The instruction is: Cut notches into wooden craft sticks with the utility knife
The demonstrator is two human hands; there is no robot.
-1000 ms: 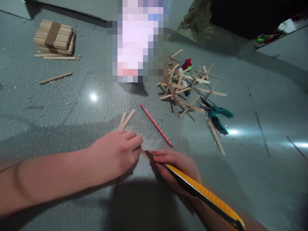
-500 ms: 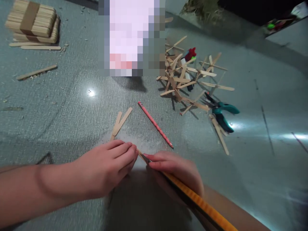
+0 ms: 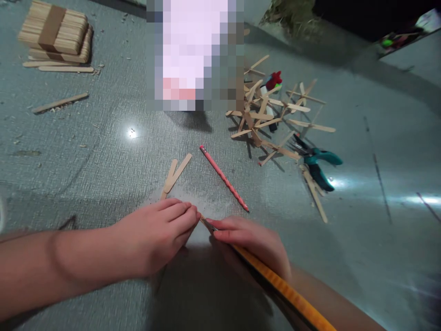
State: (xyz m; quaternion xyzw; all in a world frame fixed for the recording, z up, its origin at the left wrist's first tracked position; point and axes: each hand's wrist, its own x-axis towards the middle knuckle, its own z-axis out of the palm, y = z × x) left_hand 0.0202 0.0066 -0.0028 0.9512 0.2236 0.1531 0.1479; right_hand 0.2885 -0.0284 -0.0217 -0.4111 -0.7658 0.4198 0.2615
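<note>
My left hand (image 3: 158, 234) is closed, its fingers bunched around a wooden craft stick (image 3: 202, 219) whose end pokes out to the right. Most of that stick is hidden by the fingers. In my right hand (image 3: 255, 241) is a utility knife (image 3: 282, 285) with a long orange and black handle; its thin metal blade lies against the stick's end. Just beyond my left hand, flat craft sticks (image 3: 177, 174) form a narrow V on the table. A red pencil (image 3: 224, 179) lies slantwise beyond my right hand.
Crossed craft-stick pieces (image 3: 257, 115) are heaped at right of centre, with teal-handled pliers (image 3: 320, 161) beside them. Banded craft-stick bundles (image 3: 62, 30) sit at the far left. A loose stick (image 3: 61, 103) and wood shavings lie nearer. Blurred blocks cover something at the top centre.
The view has shifted slightly, so the left-side things appear a little further right. Both hands keep the same grip, with the blade still at the stick.
</note>
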